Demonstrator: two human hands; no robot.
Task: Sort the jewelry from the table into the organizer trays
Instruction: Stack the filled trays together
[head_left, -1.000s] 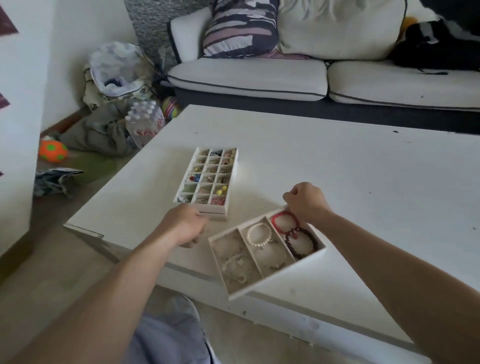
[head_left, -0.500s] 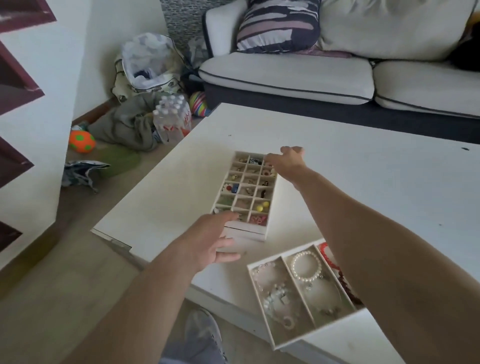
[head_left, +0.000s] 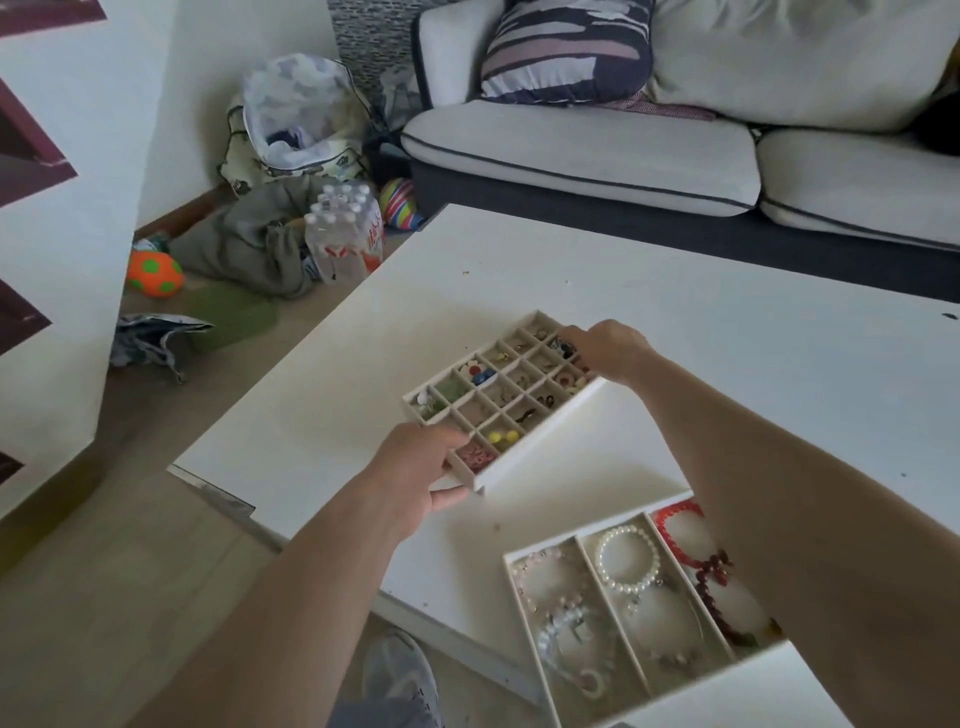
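A white grid tray (head_left: 540, 434) with many small compartments of earrings and beads is turned at an angle near the white table's (head_left: 727, 364) left side. My left hand (head_left: 421, 473) grips its near corner, thumb underneath. My right hand (head_left: 610, 351) grips its far corner. Whether the tray is lifted off the table I cannot tell. A second white tray (head_left: 582, 540) with three long compartments sits at the near edge, holding bracelets: a pale bead one (head_left: 545, 577), a white pearl one (head_left: 626, 561) and red ones (head_left: 685, 525), partly hidden by my right forearm.
A white sofa (head_left: 597, 150) with a striped cushion (head_left: 566, 49) stands behind the table. On the floor at left lie a pack of water bottles (head_left: 343, 239), a bag (head_left: 296, 124), clothes and an orange ball (head_left: 155, 274). My shoe (head_left: 400, 675) shows below the table edge.
Both hands left the bracelet tray, reached to the grid tray and took hold of its opposite corners. The grid tray has turned clockwise to a diagonal. The camera moved closer.
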